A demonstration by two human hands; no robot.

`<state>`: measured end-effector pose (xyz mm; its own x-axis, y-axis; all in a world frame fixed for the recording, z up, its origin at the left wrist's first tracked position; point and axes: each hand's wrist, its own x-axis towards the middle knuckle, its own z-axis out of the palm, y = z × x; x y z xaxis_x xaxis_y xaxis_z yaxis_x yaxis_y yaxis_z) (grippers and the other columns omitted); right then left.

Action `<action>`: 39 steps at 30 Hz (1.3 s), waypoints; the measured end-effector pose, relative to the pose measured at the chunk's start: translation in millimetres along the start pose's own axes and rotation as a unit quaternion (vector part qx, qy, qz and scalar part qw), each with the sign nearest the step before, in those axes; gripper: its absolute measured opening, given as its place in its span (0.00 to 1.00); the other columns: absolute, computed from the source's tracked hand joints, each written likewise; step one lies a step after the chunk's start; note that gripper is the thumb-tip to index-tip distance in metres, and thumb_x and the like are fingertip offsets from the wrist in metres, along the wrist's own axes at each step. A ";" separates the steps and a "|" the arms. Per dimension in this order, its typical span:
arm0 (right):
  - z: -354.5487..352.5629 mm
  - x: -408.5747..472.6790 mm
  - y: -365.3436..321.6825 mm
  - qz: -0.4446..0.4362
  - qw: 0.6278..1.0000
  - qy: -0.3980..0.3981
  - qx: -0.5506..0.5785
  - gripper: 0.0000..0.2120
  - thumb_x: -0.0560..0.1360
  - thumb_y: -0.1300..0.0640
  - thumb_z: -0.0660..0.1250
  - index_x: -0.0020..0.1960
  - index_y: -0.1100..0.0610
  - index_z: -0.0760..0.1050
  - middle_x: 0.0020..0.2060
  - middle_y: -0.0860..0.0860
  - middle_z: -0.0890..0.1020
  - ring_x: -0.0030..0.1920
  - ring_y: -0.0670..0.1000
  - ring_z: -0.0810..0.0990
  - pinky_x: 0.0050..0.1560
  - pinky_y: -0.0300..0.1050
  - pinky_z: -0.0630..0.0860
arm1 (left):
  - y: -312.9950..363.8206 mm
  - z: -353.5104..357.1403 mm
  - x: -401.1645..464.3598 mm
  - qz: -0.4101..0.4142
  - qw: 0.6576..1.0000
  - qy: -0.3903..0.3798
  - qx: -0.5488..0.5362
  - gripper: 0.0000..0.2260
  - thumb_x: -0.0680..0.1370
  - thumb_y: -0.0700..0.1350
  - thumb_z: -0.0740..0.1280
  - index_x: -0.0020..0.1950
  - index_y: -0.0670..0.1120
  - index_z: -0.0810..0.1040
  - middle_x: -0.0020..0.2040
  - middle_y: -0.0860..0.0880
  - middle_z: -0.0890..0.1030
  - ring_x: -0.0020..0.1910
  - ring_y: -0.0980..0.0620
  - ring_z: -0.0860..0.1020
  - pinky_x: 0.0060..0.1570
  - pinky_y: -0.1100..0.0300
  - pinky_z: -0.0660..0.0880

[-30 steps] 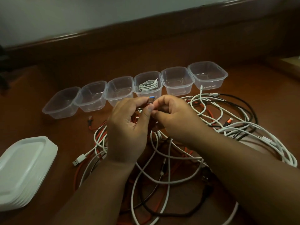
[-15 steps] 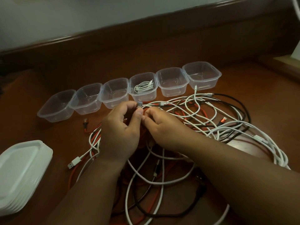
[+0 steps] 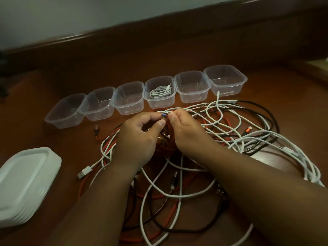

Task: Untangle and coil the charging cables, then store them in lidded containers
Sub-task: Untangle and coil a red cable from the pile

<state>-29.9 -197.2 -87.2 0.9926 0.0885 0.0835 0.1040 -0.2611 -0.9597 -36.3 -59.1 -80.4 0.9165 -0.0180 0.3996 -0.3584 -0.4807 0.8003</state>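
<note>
Both hands, left hand (image 3: 136,139) and right hand (image 3: 186,132), have drifted slightly lower at frame centre, fingers pinching a plug (image 3: 163,116) over the tangled cables (image 3: 221,125); only one coiled cable (image 3: 160,91) sits in the container row (image 3: 129,98), lids (image 3: 23,183) stacked lower left.

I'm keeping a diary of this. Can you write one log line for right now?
left hand + right hand: pinch USB plug | cable pile: tangled | containers: one holds coiled white cable | lids: stacked
</note>
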 end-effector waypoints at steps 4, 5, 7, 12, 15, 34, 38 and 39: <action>-2.4 -2.4 -2.0 -0.019 1.000 -0.009 0.009 0.10 0.84 0.49 0.53 0.52 0.52 0.70 0.41 0.50 0.76 0.42 0.47 0.73 0.44 0.48 0.73 | 0.0 -2.8 1.5 0.024 1.000 0.001 0.005 0.06 0.76 0.40 0.72 0.51 0.48 0.86 0.50 0.57 0.85 0.53 0.62 0.81 0.56 0.66 0.76; -3.4 -3.0 -2.4 -0.023 0.999 -0.017 0.014 0.10 0.84 0.49 0.53 0.52 0.52 0.70 0.41 0.50 0.76 0.42 0.47 0.74 0.44 0.48 0.73 | 0.1 -4.2 2.3 0.013 1.000 -0.005 -0.004 0.06 0.76 0.40 0.73 0.51 0.48 0.86 0.50 0.56 0.85 0.53 0.62 0.81 0.57 0.63 0.77; -5.0 -4.0 -3.4 -0.029 0.999 -0.038 0.014 0.11 0.84 0.48 0.54 0.52 0.53 0.70 0.41 0.51 0.76 0.42 0.47 0.74 0.44 0.49 0.74 | -0.9 -8.6 4.8 -0.025 0.999 -0.029 -0.034 0.06 0.75 0.41 0.74 0.51 0.46 0.86 0.49 0.54 0.86 0.52 0.59 0.83 0.59 0.55 0.78; -4.5 -4.4 -4.6 -0.041 0.998 -0.045 -0.007 0.07 0.82 0.50 0.59 0.47 0.51 0.69 0.36 0.48 0.74 0.35 0.45 0.71 0.36 0.43 0.71 | -2.9 -18.0 8.7 -0.097 0.987 -0.062 -0.113 0.04 0.71 0.39 0.76 0.42 0.45 0.84 0.43 0.49 0.86 0.47 0.50 0.85 0.54 0.48 0.81; -4.3 -4.4 -4.2 -0.040 0.998 -0.051 -0.003 0.07 0.81 0.50 0.61 0.46 0.49 0.68 0.38 0.50 0.75 0.38 0.48 0.74 0.40 0.48 0.75 | -4.9 -19.8 10.8 -0.118 0.979 -0.067 -0.150 0.10 0.67 0.37 0.77 0.43 0.46 0.79 0.41 0.48 0.86 0.44 0.50 0.85 0.46 0.55 0.82; -14.0 -10.6 -9.0 -0.119 0.981 -0.134 -0.075 0.05 0.79 0.52 0.65 0.52 0.51 0.69 0.43 0.48 0.77 0.42 0.46 0.77 0.45 0.47 0.78 | -1.8 -31.6 11.7 -0.228 0.919 -0.194 -0.256 0.08 0.62 0.38 0.74 0.39 0.46 0.80 0.38 0.46 0.82 0.42 0.49 0.82 0.47 0.56 0.78; -16.3 -7.7 -6.9 -0.118 0.977 -0.157 -0.079 0.08 0.78 0.56 0.67 0.54 0.52 0.69 0.45 0.49 0.77 0.46 0.48 0.77 0.47 0.50 0.78 | -0.5 -30.2 11.0 -0.207 0.927 -0.183 -0.255 0.08 0.64 0.37 0.73 0.40 0.46 0.78 0.37 0.47 0.81 0.38 0.51 0.81 0.39 0.60 0.79; -16.9 -6.3 -6.0 -0.112 0.977 -0.164 -0.081 0.11 0.77 0.57 0.68 0.54 0.52 0.68 0.46 0.50 0.77 0.48 0.50 0.78 0.47 0.50 0.78 | 0.2 -29.6 10.6 -0.205 0.928 -0.176 -0.257 0.08 0.64 0.37 0.73 0.40 0.46 0.78 0.37 0.47 0.81 0.37 0.51 0.82 0.36 0.60 0.80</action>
<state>-35.8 -212.4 -77.4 0.8728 0.4568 0.1717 0.3518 -0.3452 -0.8701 -32.0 -33.4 -62.8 0.9636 -0.2540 -0.0833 0.0782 -0.0301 0.9965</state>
